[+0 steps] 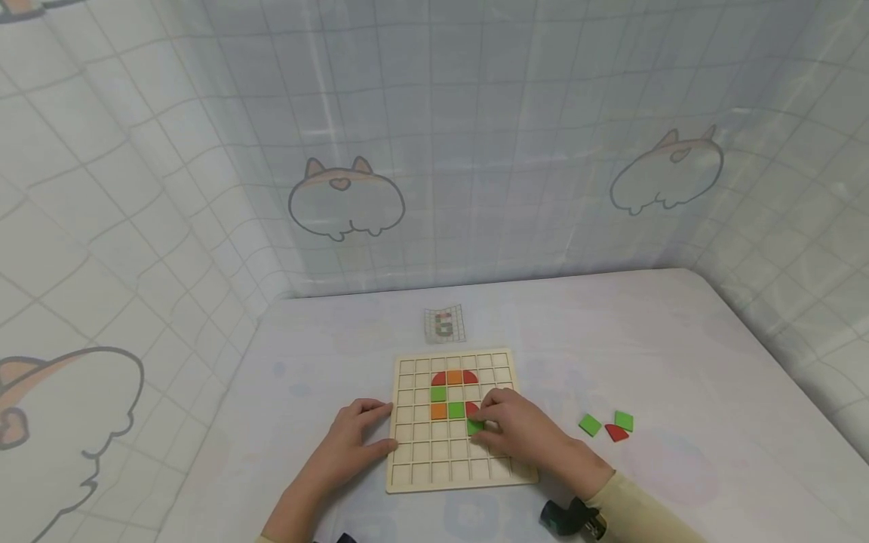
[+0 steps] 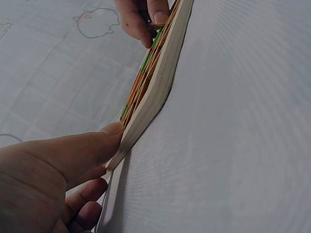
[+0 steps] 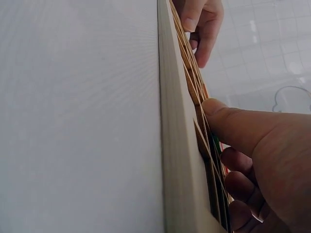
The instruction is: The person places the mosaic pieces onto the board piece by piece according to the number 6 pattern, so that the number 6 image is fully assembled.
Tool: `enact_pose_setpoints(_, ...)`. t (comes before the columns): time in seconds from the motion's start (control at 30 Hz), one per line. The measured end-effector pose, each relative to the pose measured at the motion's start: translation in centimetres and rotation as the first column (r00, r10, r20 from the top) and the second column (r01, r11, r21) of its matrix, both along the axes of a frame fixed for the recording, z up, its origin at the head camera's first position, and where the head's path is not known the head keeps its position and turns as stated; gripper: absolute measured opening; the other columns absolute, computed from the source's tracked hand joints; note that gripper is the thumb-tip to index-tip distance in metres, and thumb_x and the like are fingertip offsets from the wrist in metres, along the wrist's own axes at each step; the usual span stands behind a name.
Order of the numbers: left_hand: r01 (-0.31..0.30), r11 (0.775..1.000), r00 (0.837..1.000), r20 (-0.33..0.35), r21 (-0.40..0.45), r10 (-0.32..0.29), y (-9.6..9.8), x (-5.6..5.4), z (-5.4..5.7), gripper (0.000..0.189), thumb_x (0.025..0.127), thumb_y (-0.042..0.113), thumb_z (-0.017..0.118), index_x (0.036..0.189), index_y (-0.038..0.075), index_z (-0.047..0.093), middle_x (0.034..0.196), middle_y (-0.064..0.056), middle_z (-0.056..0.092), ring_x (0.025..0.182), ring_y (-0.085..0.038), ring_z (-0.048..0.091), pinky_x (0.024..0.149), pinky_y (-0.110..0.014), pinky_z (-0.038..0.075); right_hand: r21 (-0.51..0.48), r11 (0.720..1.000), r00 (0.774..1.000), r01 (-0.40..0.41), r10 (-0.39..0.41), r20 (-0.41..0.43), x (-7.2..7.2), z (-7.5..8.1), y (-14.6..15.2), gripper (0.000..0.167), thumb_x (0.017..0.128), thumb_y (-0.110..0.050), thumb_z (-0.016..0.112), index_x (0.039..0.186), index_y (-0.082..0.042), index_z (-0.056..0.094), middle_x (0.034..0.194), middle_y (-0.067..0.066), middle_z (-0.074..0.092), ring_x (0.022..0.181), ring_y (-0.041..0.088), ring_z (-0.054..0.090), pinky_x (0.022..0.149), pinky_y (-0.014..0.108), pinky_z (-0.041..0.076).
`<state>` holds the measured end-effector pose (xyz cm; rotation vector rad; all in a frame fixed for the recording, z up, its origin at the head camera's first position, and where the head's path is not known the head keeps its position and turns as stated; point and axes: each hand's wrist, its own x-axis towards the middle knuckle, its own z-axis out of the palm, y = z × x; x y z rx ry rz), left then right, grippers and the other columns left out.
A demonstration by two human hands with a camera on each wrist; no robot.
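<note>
Right hand (image 1: pixel 512 426): thumb and forefinger drawn close together, pinching the low green square (image 1: pixel 474 427) over its cell; I cannot tell whether it is fully seated.
Left hand (image 1: pixel 348 445): thumb and forefinger well apart, nothing in its grasp; I see the tips touching the left edge of the board (image 1: pixel 422 454), and on the left wrist feed the thumb meets its rim.
Board place: flat on the counter (image 1: pixel 679 339), between both hands, pale, its face ruled into square cells.
Far row: left red quarter (image 1: pixel 439 378), top orange square (image 1: pixel 454 376) and right red quarter (image 1: pixel 470 376), side by side.
Next row: upper green square (image 1: pixel 438 394), just below the left red quarter.
Middle row: lower orange square (image 1: pixel 438 411), middle green square (image 1: pixel 455 410), then the near red quarter (image 1: pixel 471 408), partly covered by fingers in my head view.
Loose pieces: two green squares (image 1: pixel 590 424) (image 1: pixel 624 421) and a loose red quarter (image 1: pixel 617 432), near one another, right of the board.
Card (image 1: pixel 444 324): small, see-through, patterned, just beyond the board.
Backdrop: grid-printed curtain (image 1: pixel 434 226) behind the counter.
</note>
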<state>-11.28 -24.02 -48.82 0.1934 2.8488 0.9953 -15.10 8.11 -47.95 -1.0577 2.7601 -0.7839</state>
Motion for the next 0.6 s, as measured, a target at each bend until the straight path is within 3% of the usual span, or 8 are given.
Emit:
enact_pose_setpoints(0.37,0.001,1.0,1.0,-0.006,0.006,-0.001,0.0,0.1,0.1,0.064,0.081,0.041,0.082,0.135,0.012,0.063,0.129,0.003,0.052,0.124,-0.023,0.043,0.104,-0.047,0.037,-0.037,0.999,0.999,-0.018,0.017,-0.039,-0.1,0.1,0.5,0.025,0.087,-0.031,0.078,0.107,-0.016,0.079,0.096,-0.01,0.059,0.086,0.004,0.051,0.075,0.025,0.049)
enact_pose_setpoints(0.6,0.0,1.0,1.0,0.0,-0.002,0.0,0.0,0.0,0.0,0.065,0.08,0.043,0.081,0.135,0.013,0.062,0.129,0.003,0.052,0.124,-0.024,0.043,0.104,-0.048,0.037,-0.065,0.997,0.999,0.035,-0.036,-0.007,-0.3,0.4,1.5,0.026,0.088,-0.033,0.076,0.111,-0.021,0.077,0.095,-0.014,0.059,0.082,0.003,0.051,0.073,0.024,0.048)
